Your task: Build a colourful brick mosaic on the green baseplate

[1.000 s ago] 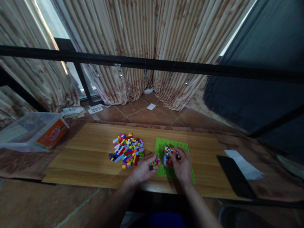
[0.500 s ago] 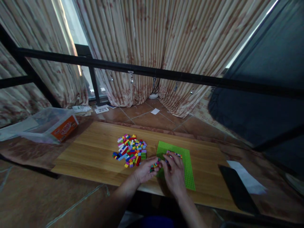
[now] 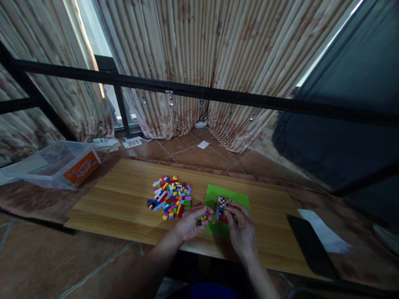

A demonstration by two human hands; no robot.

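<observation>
Head view, the only one there was: both hands sat low in the middle of the frame, at the near edge of the wooden counter (image 3: pixel 124 195). The left hand (image 3: pixel 188 225) was curled into a narrow grip around a small bunch of bricks (image 3: pixel 203 216), held just left of the green baseplate (image 3: pixel 231 195). The right hand (image 3: pixel 242 231) lay over the baseplate's lower half, fingertips touching the checkered build (image 3: pixel 222 206) that sat on the plate. Couldn't tell whether that grip was actually pinching the build or only resting on it, since the fingers hid the contact.

Just left of the plate, centre of the frame, was the loose brick pile (image 3: pixel 170 197), all mixed colours, lying flat on the counter and clear of both hands.

Off at the left edge a clear plastic box (image 3: pixel 59 164) with an orange label sat beyond the counter's corner. At lower right there was a dark phone (image 3: pixel 312 246) with a white paper (image 3: pixel 324 236) just beside it. A black rail (image 3: pixel 218 94) crossed the upper half of the frame in front of striped curtains (image 3: pixel 193 50).
</observation>
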